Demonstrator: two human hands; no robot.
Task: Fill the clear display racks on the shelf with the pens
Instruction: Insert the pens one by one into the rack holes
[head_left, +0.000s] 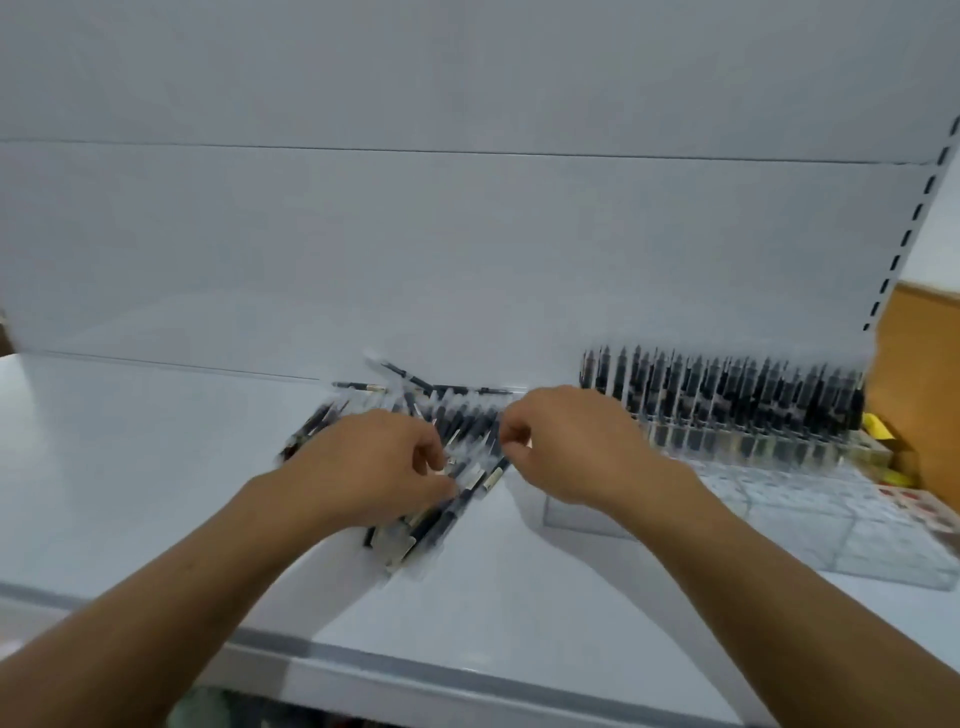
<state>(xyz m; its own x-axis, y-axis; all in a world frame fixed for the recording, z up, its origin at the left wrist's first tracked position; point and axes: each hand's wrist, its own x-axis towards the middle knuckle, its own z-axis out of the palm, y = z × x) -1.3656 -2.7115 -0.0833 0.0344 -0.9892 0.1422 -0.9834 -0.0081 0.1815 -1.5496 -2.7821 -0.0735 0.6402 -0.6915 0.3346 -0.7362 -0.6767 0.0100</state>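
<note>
Both hands work at the pile of pens (462, 431), which lies on the white shelf (156, 467) in the middle of the frame, close to the back panel. The left hand (379, 462) has its fingers curled round a bundle from the pile; those pens run on a slant from lower left to upper right, with their near ends sticking out below the hand. The right hand (571, 447) is also curled, thumb and forefinger drawn together at the pile's right edge, but motion blur hides whether it actually has a pen.

The clear rack (789, 514) sits at the right of the frame, just beyond the right wrist. Its back row of pens (727, 400) is packed and standing up, while the front compartments look empty (so most of the filling is probably still to do). A brown cardboard box (919, 364) stands at the far right edge.

The coming move turns on that sideways gap: the rack lies to the right of the pile, so the right hand is the nearer one. The slanted pens would likely need turning on end to drop into the compartments.
</note>
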